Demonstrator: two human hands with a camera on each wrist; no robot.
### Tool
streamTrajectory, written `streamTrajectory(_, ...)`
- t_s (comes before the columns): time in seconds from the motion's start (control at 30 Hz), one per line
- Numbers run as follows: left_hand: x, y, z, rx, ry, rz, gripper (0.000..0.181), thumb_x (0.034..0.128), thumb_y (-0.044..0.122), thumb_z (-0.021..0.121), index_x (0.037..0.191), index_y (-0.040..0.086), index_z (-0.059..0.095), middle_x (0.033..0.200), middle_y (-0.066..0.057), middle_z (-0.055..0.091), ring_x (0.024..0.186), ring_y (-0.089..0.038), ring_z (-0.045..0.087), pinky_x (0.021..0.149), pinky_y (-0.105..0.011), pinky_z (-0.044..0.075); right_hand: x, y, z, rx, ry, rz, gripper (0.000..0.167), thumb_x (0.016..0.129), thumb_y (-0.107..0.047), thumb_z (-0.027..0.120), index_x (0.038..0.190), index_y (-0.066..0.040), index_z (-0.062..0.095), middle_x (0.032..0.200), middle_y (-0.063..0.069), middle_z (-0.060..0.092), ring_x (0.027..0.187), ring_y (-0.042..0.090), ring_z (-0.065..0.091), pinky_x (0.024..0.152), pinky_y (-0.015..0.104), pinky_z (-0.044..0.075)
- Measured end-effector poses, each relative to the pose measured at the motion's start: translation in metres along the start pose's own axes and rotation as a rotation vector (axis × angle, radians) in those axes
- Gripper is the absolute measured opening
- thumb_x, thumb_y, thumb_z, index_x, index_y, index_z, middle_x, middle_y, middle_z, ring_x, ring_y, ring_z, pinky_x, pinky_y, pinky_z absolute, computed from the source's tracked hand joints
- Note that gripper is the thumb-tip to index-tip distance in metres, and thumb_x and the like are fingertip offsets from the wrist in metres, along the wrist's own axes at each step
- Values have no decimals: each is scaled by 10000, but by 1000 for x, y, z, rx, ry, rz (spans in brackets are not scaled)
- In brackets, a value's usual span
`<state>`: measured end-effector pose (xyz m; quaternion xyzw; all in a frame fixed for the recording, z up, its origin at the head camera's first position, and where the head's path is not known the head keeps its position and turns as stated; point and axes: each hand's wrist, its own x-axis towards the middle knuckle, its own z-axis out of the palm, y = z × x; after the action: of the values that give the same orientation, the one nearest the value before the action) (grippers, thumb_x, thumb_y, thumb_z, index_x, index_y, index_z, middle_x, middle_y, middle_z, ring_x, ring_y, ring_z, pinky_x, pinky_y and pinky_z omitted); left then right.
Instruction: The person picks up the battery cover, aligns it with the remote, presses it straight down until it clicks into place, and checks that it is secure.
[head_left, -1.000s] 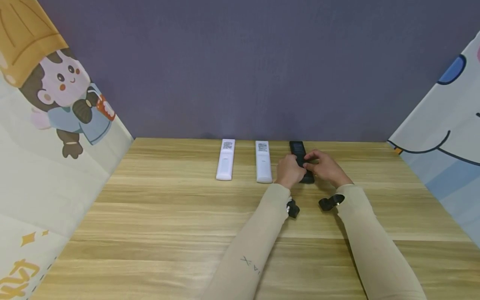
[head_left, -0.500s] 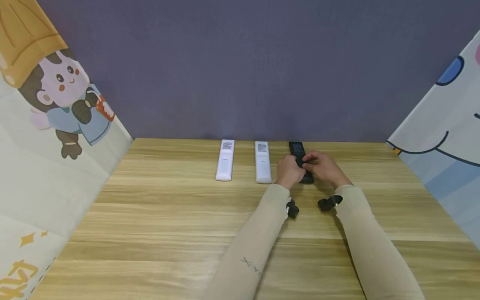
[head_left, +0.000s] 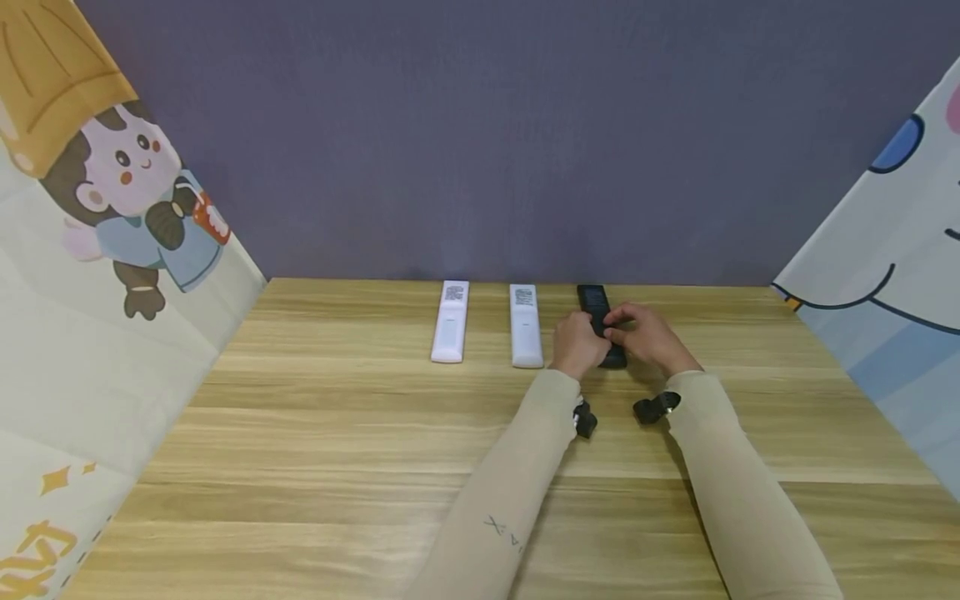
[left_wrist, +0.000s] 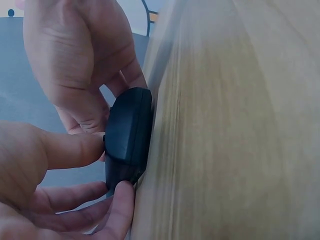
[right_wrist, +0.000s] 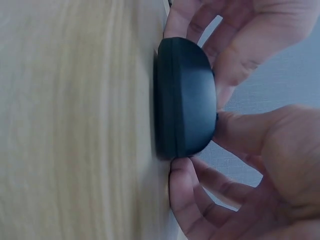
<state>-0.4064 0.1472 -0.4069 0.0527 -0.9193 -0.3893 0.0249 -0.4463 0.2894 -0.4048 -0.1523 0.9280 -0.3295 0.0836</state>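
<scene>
A black remote control [head_left: 594,300] lies lengthwise near the back edge of the table, rightmost of three remotes. My left hand [head_left: 579,343] holds it from the left, its thumb on the upper face and its fingertips low at the side. From the right, my right hand [head_left: 649,335] grips the same remote, thumb on top and fingers along the side. Both wrist views show the rounded near end of the remote [left_wrist: 131,125] close against the table, with a hand on each side. Much of its upper face is hidden by the hands.
Two white remotes lie to the left: a middle one [head_left: 527,329] near my left hand and a farther one [head_left: 450,325], both with printed labels upward. A dark wall [head_left: 480,150] stands behind the wooden table [head_left: 315,450]. Printed cartoon panels flank both sides.
</scene>
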Motion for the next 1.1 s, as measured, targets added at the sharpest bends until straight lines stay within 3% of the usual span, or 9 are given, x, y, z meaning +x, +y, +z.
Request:
streamTrajectory(0.37,1,-1,2,52,-10,28,370,928,280,715,1230,65,715,1209,-94,741,1139,-274,686,937,-345,571,0,2,0,-16,-5,-16,294,1037,-175,585,1278,-8,591,1398,280,560,1300,477,509,1072,618,410)
streamTrajectory(0.57,-3,3,4,190,-36,107,337,909,290,705,1159,64,715,1121,-82,749,1092,-254,688,934,-299,552,2,5,-3,-5,-35,2,304,1045,-180,563,1303,-20,573,1425,276,539,1292,466,519,1059,596,426)
streamTrajectory(0.73,-15,4,-4,232,-119,159,407,901,326,721,1224,83,674,1157,-54,721,1111,-233,668,969,-270,524,3,4,-5,3,-49,29,310,1043,-203,574,1304,-35,573,1431,258,536,1141,410,592,923,490,483)
streamTrajectory(0.93,-31,-2,-21,251,-238,299,494,922,340,704,1345,95,632,1182,-65,709,1052,-218,677,918,-268,520,3,1,-5,29,-40,19,309,1033,-205,595,1283,-24,579,1405,262,550,1292,443,510,1070,582,401)
streamTrajectory(1.07,-44,-10,-32,245,-305,316,639,928,371,717,1459,67,530,1295,-82,695,1160,-199,659,957,-256,523,1,1,-6,37,-40,13,310,1033,-197,599,1285,-20,573,1416,261,535,1321,452,486,1101,603,375)
streamTrajectory(1.1,-47,-13,-36,243,-327,315,658,935,375,715,1475,59,511,1259,-99,716,1144,-204,666,939,-264,536,1,1,-6,39,-42,16,313,1033,-200,599,1289,-22,571,1425,261,527,1320,451,481,1094,605,377)
